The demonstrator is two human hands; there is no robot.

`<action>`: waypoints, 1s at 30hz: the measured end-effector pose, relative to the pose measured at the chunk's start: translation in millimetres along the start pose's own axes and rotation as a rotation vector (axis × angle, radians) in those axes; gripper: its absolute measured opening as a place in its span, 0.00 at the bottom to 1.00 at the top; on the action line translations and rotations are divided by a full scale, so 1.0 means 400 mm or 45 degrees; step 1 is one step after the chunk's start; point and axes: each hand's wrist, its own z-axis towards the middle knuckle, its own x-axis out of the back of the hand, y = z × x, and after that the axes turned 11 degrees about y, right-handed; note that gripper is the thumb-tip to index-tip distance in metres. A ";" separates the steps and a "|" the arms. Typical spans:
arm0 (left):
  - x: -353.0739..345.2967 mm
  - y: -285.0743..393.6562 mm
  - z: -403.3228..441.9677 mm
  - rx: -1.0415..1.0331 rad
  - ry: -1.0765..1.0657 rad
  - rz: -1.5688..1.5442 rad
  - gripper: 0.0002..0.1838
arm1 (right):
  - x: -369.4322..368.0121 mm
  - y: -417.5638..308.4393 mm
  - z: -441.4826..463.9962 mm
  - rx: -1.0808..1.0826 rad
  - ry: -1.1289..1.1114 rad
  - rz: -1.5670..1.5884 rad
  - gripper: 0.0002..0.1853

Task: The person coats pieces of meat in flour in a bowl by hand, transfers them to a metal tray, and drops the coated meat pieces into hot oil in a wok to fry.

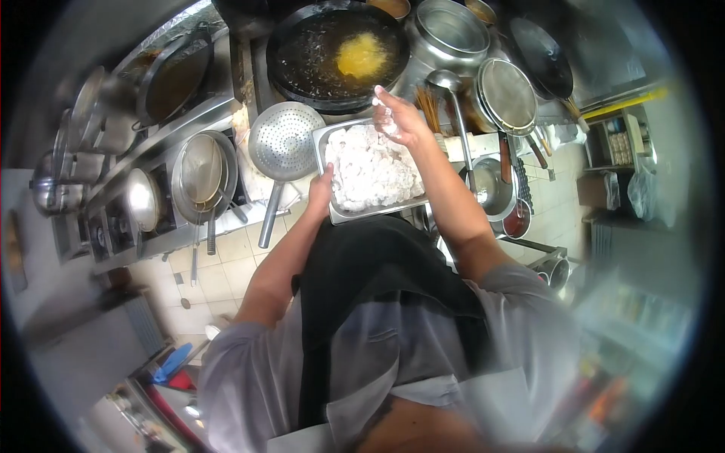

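Note:
A rectangular metal tray (pixel 353 214) sits against my apron, heaped with white, flour-coated pieces (pixel 374 170). My left hand (pixel 322 190) grips its left side, with the thumb along the rim. Above the tray's far right corner, my right hand (pixel 400 119) is raised with fingers apart and white powder on the fingertips; I see no piece held in it. Just beyond is a wok (pixel 302 57) of dark, bubbling oil, with a yellow frothy patch (pixel 361 56) floating right of its middle.
A perforated skimmer (pixel 285 140) lies left of the tray. On the right are a ladle (pixel 445 80), a mesh strainer (pixel 508 94) and a metal pot (pixel 453 30). More strainers (pixel 202 170) and a second wok (pixel 175 75) stand on the left.

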 end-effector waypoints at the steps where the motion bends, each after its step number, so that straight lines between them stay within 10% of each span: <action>1: 0.000 0.002 -0.003 -0.008 0.007 0.018 0.34 | -0.008 0.001 0.008 0.021 0.029 0.013 0.17; 9: 0.001 -0.006 0.008 -0.032 0.052 0.016 0.32 | -0.108 -0.056 0.038 0.351 0.524 -0.610 0.25; 16: -0.004 0.007 -0.001 0.007 0.103 0.070 0.31 | -0.057 -0.136 0.273 0.662 0.347 -1.066 0.20; 23: 0.002 0.005 -0.002 -0.019 0.140 0.156 0.33 | -0.026 -0.082 0.436 1.060 0.079 -2.416 0.22; 30: 0.008 -0.012 0.019 -0.016 0.133 0.141 0.34 | -0.134 -0.039 0.411 1.481 0.510 -1.911 0.18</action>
